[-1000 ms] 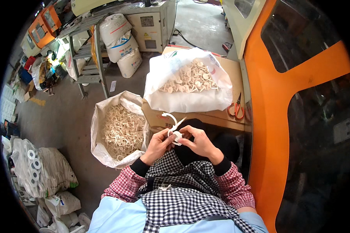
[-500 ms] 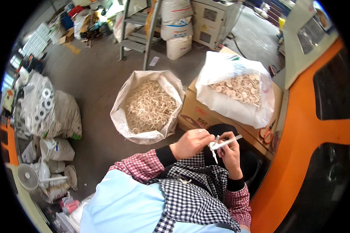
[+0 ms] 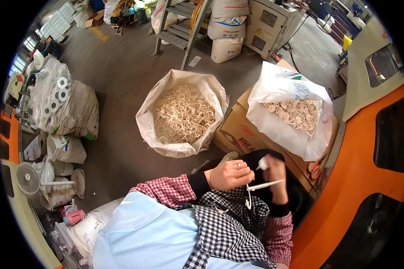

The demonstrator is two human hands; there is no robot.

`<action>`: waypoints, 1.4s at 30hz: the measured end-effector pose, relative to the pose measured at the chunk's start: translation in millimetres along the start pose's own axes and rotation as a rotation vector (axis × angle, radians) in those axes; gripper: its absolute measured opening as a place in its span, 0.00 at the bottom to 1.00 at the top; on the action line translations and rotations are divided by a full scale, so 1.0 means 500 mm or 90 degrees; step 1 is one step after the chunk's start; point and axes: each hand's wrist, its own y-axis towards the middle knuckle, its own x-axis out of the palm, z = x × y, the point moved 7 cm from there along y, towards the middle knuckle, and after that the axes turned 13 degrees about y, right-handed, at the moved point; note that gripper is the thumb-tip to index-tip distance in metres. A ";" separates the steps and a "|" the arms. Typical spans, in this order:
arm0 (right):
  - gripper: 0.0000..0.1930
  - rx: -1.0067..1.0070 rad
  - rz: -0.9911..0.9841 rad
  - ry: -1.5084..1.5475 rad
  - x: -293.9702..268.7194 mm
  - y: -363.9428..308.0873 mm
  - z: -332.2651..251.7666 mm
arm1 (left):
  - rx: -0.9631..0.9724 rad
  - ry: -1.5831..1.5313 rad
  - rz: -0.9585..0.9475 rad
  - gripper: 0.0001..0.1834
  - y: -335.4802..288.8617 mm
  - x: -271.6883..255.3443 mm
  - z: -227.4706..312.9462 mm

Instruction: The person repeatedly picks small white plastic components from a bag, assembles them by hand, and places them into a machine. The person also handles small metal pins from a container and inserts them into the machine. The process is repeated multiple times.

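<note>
Above my lap, my left hand is closed, its fingertips pinching a thin white plastic runner. One arm of this runner reaches right across to my other hand, and a curled end hangs below. My right hand is smeared by motion. At its fingertips is a small white plastic piece with a round head. Whether that piece still joins the runner cannot be made out. Ahead stands an open woven sack full of curly off-white plastic scraps. To its right, a white bag holds many round-headed plastic pieces.
A cardboard box supports the white bag, with orange-handled scissors beside it. An orange machine borders my right side. Stuffed sacks and a fan stand left. Farther off are a metal step ladder and stacked bags.
My hands have moved slightly apart, the right one now blurred with a round-headed piece at its fingertips. The runner hangs lower between them. The whole view has shifted a little.
</note>
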 end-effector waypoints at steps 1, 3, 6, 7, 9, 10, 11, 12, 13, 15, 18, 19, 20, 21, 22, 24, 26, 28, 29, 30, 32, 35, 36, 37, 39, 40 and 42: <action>0.20 -0.081 0.045 -0.004 -0.023 0.031 -0.048 | -0.042 -0.057 0.009 0.11 -0.005 -0.014 -0.015; 0.26 -0.206 0.147 0.064 -0.132 0.141 -0.083 | -0.374 -0.143 0.060 0.04 -0.070 0.015 -0.078; 0.21 -0.248 0.249 0.026 -0.174 0.176 -0.171 | -0.866 -0.241 -0.039 0.08 -0.253 0.053 -0.172; 0.20 -0.250 0.278 0.001 -0.177 0.175 -0.189 | -0.998 -0.298 -0.029 0.09 -0.334 0.064 -0.200; 0.18 -0.304 0.190 -0.031 -0.125 0.129 -0.211 | -1.214 -0.404 0.032 0.11 -0.508 0.068 -0.236; 0.16 -0.330 0.151 -0.049 -0.101 0.100 -0.209 | -1.253 -0.365 0.042 0.11 -0.578 0.059 -0.262; 0.16 -0.332 0.124 -0.059 -0.090 0.081 -0.198 | -1.291 -0.326 0.049 0.12 -0.644 0.048 -0.287; 0.15 -0.331 0.098 -0.067 -0.082 0.061 -0.181 | -1.287 -0.296 0.057 0.13 -0.694 0.034 -0.318; 0.14 -0.329 0.071 -0.077 -0.073 0.040 -0.167 | -1.282 -0.267 0.068 0.14 -0.737 0.019 -0.352; 0.13 -0.312 0.092 -0.067 -0.073 0.000 -0.142 | -1.327 -0.400 0.221 0.18 -0.829 0.005 -0.424; 0.12 -0.311 0.145 -0.068 -0.088 -0.066 -0.109 | -1.420 -0.207 0.338 0.23 -0.759 -0.058 -0.434; 0.11 -0.314 0.159 -0.070 -0.091 -0.089 -0.100 | -1.373 -0.158 0.203 0.26 -0.761 -0.059 -0.449; 0.11 -0.321 0.168 -0.068 -0.090 -0.110 -0.091 | -1.305 -0.075 0.081 0.24 -0.756 -0.044 -0.467; 0.11 -0.317 0.170 -0.064 -0.091 -0.129 -0.078 | -1.227 0.006 -0.037 0.23 -0.752 -0.014 -0.484; 0.10 -0.302 0.168 -0.047 -0.085 -0.144 -0.065 | -1.044 0.089 -0.070 0.17 -0.744 0.026 -0.503; 0.10 -0.287 0.241 -0.026 -0.114 -0.195 -0.026 | -0.786 -0.049 -0.104 0.14 -0.410 0.148 -0.383; 0.10 -0.280 0.280 -0.017 -0.119 -0.243 -0.002 | -0.451 -0.276 -0.168 0.09 -0.068 0.154 -0.125; 0.10 -0.423 0.305 -0.087 -0.134 -0.276 0.036 | -0.168 -0.619 -0.339 0.11 0.111 0.163 0.137; 0.10 -0.341 0.336 -0.033 -0.130 -0.269 0.068 | 0.079 -0.637 -0.410 0.13 0.152 0.156 0.257; 0.10 -0.260 0.361 0.019 -0.123 -0.263 0.098 | 0.178 -0.754 -0.524 0.17 0.189 0.129 0.364; 0.12 -0.375 0.321 -0.104 -0.102 -0.284 0.051 | 0.425 -0.879 -0.499 0.27 0.217 0.076 0.525; 0.09 -0.394 0.367 -0.144 -0.123 -0.325 0.086 | 0.534 -1.122 -0.549 0.31 0.225 -0.022 0.703; 0.09 -0.395 0.379 -0.151 -0.127 -0.346 0.091 | 0.553 -1.164 -0.528 0.28 0.227 -0.053 0.738; 0.09 -0.394 0.393 -0.154 -0.140 -0.367 0.087 | 0.562 -1.198 -0.500 0.28 0.232 -0.078 0.761; 0.09 -0.375 0.384 -0.149 -0.143 -0.390 0.086 | 0.460 -1.193 -0.275 0.21 0.244 -0.112 0.781; 0.09 -0.365 0.375 -0.148 -0.140 -0.403 0.086 | 0.473 -1.228 -0.546 0.25 0.188 -0.089 0.836; 0.09 -0.343 0.381 -0.147 -0.145 -0.432 0.094 | 0.600 -1.135 -0.636 0.20 0.165 -0.080 0.879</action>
